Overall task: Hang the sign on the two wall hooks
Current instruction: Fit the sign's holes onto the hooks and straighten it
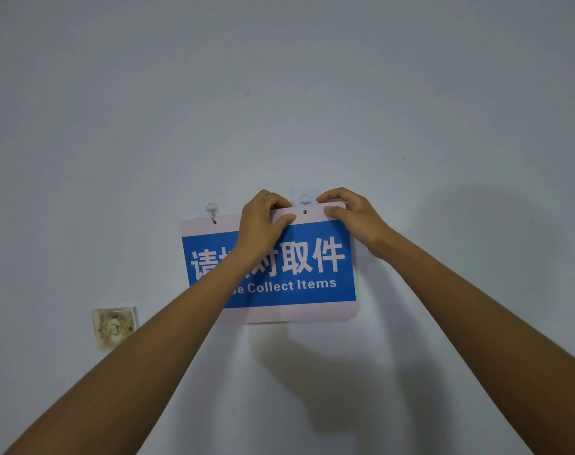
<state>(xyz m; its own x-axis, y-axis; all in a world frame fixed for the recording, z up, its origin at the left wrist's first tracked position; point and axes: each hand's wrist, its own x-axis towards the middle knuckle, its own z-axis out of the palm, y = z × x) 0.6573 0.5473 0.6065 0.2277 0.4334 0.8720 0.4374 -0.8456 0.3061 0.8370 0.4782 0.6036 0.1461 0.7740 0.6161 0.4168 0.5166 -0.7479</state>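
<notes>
A blue sign (312, 277) with a pale border and white lettering rests flat against the wall. Its left hole sits on the left clear hook (211, 210). The right clear hook (305, 200) is just above the sign's right hole (304, 212), and the hole looks free of it. My left hand (263, 224) pinches the sign's top edge to the left of that hole. On the other side of the hole, my right hand (355, 218) grips the top right corner. My left forearm hides part of the lettering.
The wall (279, 93) is plain pale grey all around the sign. A stained, worn square patch (114, 326) sits on the wall at lower left, below the sign's level.
</notes>
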